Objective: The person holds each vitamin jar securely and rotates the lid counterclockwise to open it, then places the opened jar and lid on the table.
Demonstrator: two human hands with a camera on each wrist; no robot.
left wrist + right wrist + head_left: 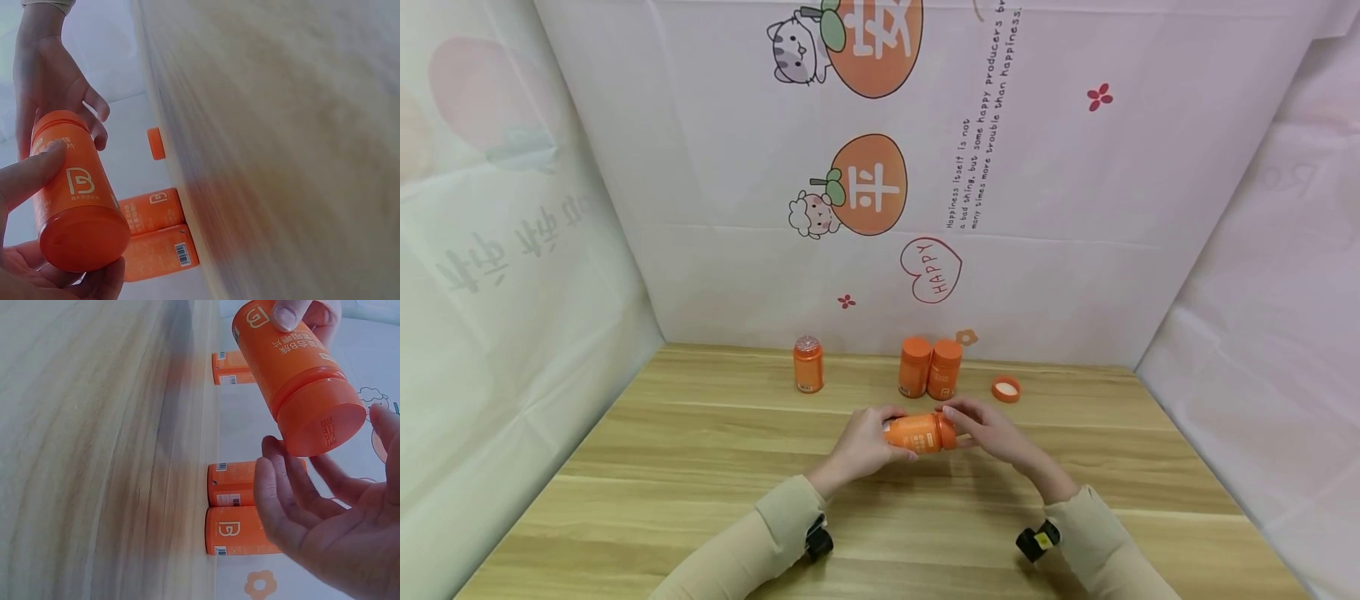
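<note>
My left hand grips an orange pill bottle by its base end and holds it tilted on its side above the table. In the left wrist view the left thumb lies across the label of the bottle. An orange cap sits on the bottle's end, facing my right hand. The right hand spreads loosely curved fingers around the cap; the right wrist view shows its fingertips beside or just touching the rim, without a grip.
Two capped orange bottles stand side by side at the back of the wooden table. Further left stands a bottle without a cap, its top silvery. A loose orange cap lies at the right, white inside uppermost. Printed white cloth walls the back.
</note>
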